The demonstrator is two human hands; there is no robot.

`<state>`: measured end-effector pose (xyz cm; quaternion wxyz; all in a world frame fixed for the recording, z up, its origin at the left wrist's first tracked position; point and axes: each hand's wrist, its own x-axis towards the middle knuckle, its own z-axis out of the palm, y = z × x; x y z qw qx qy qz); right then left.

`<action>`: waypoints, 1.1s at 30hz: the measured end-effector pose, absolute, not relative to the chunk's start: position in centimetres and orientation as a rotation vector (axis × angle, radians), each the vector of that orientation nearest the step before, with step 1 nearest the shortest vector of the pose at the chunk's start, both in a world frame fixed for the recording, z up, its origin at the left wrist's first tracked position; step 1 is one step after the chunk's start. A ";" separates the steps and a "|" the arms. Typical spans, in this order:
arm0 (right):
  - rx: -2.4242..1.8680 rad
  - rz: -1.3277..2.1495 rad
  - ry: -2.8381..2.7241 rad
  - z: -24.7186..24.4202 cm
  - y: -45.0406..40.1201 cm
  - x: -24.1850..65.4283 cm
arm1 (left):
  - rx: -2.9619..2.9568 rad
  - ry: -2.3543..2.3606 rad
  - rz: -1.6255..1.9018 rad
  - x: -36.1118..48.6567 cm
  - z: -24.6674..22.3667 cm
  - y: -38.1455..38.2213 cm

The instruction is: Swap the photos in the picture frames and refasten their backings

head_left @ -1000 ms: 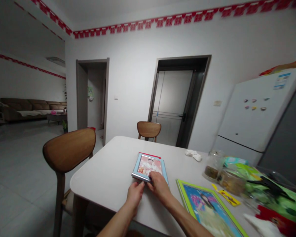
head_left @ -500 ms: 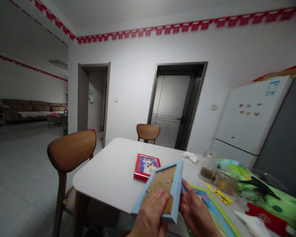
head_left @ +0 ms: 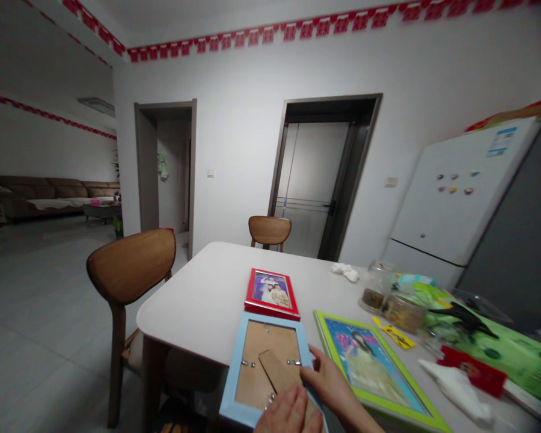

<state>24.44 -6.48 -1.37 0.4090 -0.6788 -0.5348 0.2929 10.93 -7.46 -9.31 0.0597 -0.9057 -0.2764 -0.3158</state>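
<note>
At the far left, a long brown sofa (head_left: 36,195) stands in the adjoining room, and nearer, a wooden chair (head_left: 133,264) is beside the corner of the pale table (head_left: 198,300). Next comes the blue frame (head_left: 255,376), face down at the table's near edge, its brown backing up, with metal clips around the backing and a brown strut (head_left: 273,367) lying aslant across it. Just beyond it a red frame (head_left: 273,293) lies picture up, and a second wooden chair (head_left: 270,230) stands past the table's far side. The left hand (head_left: 291,412) lies over the lower part of the backing, fingers pressed together; its thumb is out of sight, so I can't tell whether it grips anything. The right hand (head_left: 327,379) pinches the blue frame's right edge, thumb on top. To the right, a lime-green frame (head_left: 374,367) lies flat, showing a figure in a pale dress against blue. Beyond it are a crumpled white tissue (head_left: 345,272), a clear jar (head_left: 373,297) with dark contents and a small yellow packet (head_left: 399,337). A white fridge (head_left: 451,192) stands behind, and a red packet (head_left: 473,371) lies beside a green bag (head_left: 509,358) at the right.
</note>
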 end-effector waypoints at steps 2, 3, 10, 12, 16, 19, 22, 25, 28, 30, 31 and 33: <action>-1.877 0.510 -1.484 -1.9 -6.3 24.9 | -2.646 -0.776 -0.991 11.7 -10.4 -7.2; -1.935 0.410 -1.546 -2.1 -6.3 25.0 | -2.603 -0.738 -1.005 12.0 -10.7 -7.1; -2.101 0.063 -1.791 -1.8 -6.5 24.7 | -2.835 -0.715 -0.859 10.6 -6.6 -7.6; -2.077 0.021 -1.831 -1.7 -6.4 24.4 | -3.097 -0.720 -0.738 8.9 -4.0 -7.0; -2.034 0.061 -1.916 -1.3 -6.1 23.9 | -2.985 -1.518 -0.811 5.1 -0.7 -4.1; -2.030 0.087 -1.933 -0.9 -5.8 23.5 | -2.979 -1.720 -0.800 3.7 -1.0 -2.2; -2.053 0.049 -1.931 -0.6 -5.7 23.1 | -3.002 -1.721 -0.864 3.5 -2.1 -1.5; -2.070 0.005 -1.932 -0.6 -5.7 23.1 | -3.009 -1.705 -0.922 3.6 -2.8 -1.5; -2.062 -0.074 -1.942 -0.7 -5.4 23.2 | -2.984 -1.744 -0.944 3.7 -3.2 -1.5; -2.035 -0.153 -1.934 -0.9 -4.6 23.0 | -2.963 -1.774 -0.949 3.8 -3.3 -1.4; -2.012 -0.172 -1.935 -1.0 -4.1 22.7 | -2.954 -1.783 -0.951 3.9 -3.4 -1.4; -1.983 -0.150 -1.944 -1.2 -2.8 21.9 | -2.941 -1.794 -0.959 4.1 -3.3 -1.4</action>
